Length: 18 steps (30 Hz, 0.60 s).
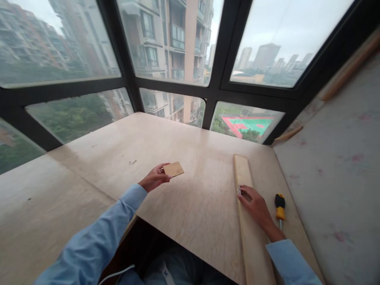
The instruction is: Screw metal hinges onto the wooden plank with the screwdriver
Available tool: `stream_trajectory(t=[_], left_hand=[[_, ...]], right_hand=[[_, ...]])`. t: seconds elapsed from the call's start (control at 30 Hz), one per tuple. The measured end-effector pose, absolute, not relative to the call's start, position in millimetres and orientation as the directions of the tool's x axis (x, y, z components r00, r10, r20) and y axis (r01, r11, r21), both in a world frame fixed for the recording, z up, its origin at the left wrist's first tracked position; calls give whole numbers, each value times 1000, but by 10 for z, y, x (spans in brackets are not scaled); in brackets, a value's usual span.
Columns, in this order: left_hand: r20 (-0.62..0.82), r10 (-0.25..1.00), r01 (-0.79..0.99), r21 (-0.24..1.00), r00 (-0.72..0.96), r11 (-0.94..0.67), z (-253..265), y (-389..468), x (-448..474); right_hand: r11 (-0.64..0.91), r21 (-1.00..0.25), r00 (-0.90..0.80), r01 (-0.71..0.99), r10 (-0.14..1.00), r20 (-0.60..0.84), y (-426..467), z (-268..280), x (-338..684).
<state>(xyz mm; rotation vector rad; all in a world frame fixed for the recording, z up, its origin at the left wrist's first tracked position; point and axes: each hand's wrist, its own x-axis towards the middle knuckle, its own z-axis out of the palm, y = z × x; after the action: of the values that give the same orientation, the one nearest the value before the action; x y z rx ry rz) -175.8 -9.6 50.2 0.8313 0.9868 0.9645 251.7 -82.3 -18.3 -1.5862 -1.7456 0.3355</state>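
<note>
My left hand pinches a small flat wooden piece by its left end, above the tabletop. A small dark hole shows near the piece's far edge. Over on the right, my right hand is closed on a small metal piece at the left edge of a long wooden board. Whether the metal piece is fixed to the board, I cannot tell. The board lies lengthwise on the table, partly covered by my right hand and forearm. A screwdriver with a black and yellow handle lies right of that hand.
The pale tabletop reaches back to dark-framed windows. Small bits of hardware lie left of centre. A papered wall bounds the right side. A white cable hangs below the front edge.
</note>
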Motion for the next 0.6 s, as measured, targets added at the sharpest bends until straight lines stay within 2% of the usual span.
stream_trajectory(t=[0.13, 0.37, 0.47, 0.6], left_hand=[[-328, 885, -297, 854, 330, 427, 299, -90, -1093], [-509, 772, -313, 714, 381, 626, 108, -141, -116], [-549, 747, -337, 670, 376, 662, 126, -182, 139], [-541, 746, -313, 684, 388, 659, 180, -212, 329]], right_hand=[[204, -662, 53, 721, 936, 347, -831, -141, 2472], [193, -680, 39, 707, 950, 311, -860, -74, 2452], [178, -686, 38, 705, 957, 288, -877, -53, 2456], [166, -688, 41, 706, 961, 275, -897, -46, 2450]])
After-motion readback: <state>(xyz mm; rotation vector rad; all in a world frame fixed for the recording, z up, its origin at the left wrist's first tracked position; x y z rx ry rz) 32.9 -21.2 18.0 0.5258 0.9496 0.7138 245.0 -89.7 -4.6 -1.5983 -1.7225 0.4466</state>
